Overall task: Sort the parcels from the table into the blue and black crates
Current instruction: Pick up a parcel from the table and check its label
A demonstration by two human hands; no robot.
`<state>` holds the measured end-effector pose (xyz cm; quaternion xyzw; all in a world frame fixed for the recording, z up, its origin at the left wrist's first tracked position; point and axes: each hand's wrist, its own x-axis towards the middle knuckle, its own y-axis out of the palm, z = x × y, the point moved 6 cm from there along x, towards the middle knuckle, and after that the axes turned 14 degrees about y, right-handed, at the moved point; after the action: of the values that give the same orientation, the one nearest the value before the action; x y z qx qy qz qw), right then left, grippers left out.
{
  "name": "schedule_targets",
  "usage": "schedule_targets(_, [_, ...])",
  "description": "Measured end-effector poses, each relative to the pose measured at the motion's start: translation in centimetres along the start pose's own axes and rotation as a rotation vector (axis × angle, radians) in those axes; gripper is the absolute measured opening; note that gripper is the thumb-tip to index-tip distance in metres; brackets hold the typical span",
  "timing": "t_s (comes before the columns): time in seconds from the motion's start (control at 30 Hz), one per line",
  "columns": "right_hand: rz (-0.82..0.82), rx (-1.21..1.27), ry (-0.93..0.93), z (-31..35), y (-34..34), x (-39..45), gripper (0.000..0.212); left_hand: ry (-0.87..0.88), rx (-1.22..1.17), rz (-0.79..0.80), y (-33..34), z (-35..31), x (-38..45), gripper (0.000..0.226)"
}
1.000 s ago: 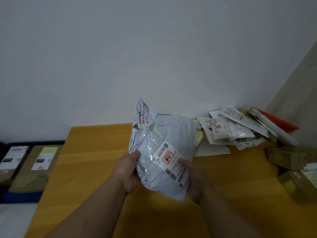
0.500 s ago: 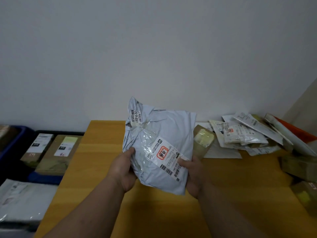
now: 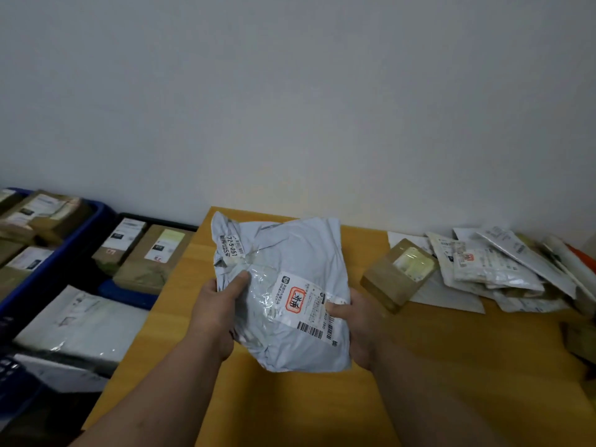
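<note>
A plain pale wall [image 3: 290, 91] backs a yellow wooden table [image 3: 435, 366], with crates on the floor off its left edge. Farthest left, well away from the left hand's fingers, the blue crate [image 3: 64, 253] holds brown boxes with white labels; next to it the black crate [image 3: 154, 221] holds two more labelled brown boxes [image 3: 151, 256], and nearer the camera lie flat pale plastic mailers [image 3: 80, 321]. Over the table, the left hand [image 3: 216, 314] grips the left edge of a grey poly mailer parcel [image 3: 290, 253], thumb pressed on its crinkled front and the other fingers curled out of sight behind it. The parcel is soft, wrinkled and taped with shiny clear tape, tilted upright toward the camera, with a small number sticker near its top left and a white shipping label [image 3: 306, 308] carrying a red square mark and barcodes. The right hand [image 3: 361, 327] grips the parcel's right edge, thumb lying on the label, fingers wrapped behind. Just right of those fingers sits a small brown box [image 3: 396, 279] with a pale label, and beyond it a loose heap of white mailers [image 3: 500, 266] against the wall, with an orange one at the far edge.
</note>
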<state>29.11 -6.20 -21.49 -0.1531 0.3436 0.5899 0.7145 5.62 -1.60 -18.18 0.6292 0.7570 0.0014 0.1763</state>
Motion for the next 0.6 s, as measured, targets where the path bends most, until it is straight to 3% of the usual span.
schedule_targets(0.07, [0.062,-0.052,0.007,0.7,2.7,0.1,0.042,-0.012,-0.028,-0.036,-2.5,-0.4,0.8,0.026])
schedule_targets(0.17, [0.035,-0.071,-0.036,1.7,6.9,0.2,0.031,-0.033,-0.110,-0.090,-6.6,-0.8,2.5,0.029])
schedule_targets(0.37, [-0.092,0.095,-0.059,0.5,16.7,1.9,0.025,-0.022,-0.278,-0.233,-16.3,-4.2,6.1,0.026])
schedule_targets(0.47, [-0.142,0.207,0.016,-2.1,22.2,3.3,0.036,-0.042,-0.346,-0.279,-21.9,-6.1,7.7,0.026])
schedule_targets(0.6, [0.131,0.262,0.169,-6.4,32.3,3.5,0.044,-0.106,-0.373,-0.352,-28.4,-6.7,9.1,0.026])
